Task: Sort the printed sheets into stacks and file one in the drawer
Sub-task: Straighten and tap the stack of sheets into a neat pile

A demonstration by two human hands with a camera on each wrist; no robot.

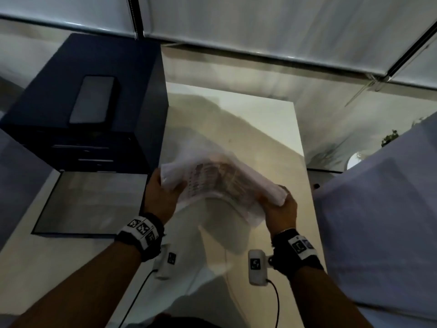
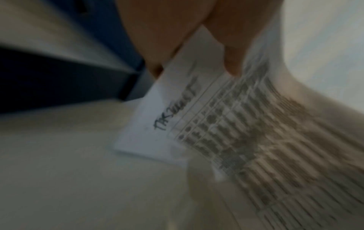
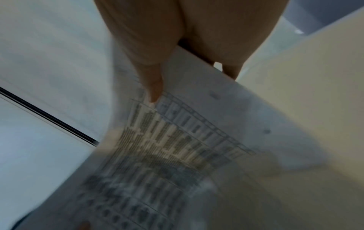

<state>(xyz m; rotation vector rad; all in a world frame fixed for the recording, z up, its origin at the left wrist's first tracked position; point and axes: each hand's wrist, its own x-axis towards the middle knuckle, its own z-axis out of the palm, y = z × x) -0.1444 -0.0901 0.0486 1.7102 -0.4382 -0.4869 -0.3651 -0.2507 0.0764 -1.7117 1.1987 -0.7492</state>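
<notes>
Both hands hold a stack of printed sheets (image 1: 220,181) above the pale table (image 1: 272,129), bowed upward in the middle. My left hand (image 1: 163,188) grips the stack's left end, my right hand (image 1: 281,204) its right end. In the left wrist view the sheets (image 2: 226,124) show a printed table and a handwritten note, pinched between thumb and fingers (image 2: 232,62). In the right wrist view a thumb (image 3: 153,84) presses the top of the sheets (image 3: 177,140). A dark blue drawer cabinet (image 1: 82,129) stands to the left, its drawers shut. The picture is blurred by motion.
A black phone (image 1: 94,100) lies on top of the cabinet. A dark-framed panel (image 1: 89,202) lies in front of it. A bluish-white draped surface (image 1: 383,209) rises on the right. White blinds (image 1: 260,20) hang behind the table.
</notes>
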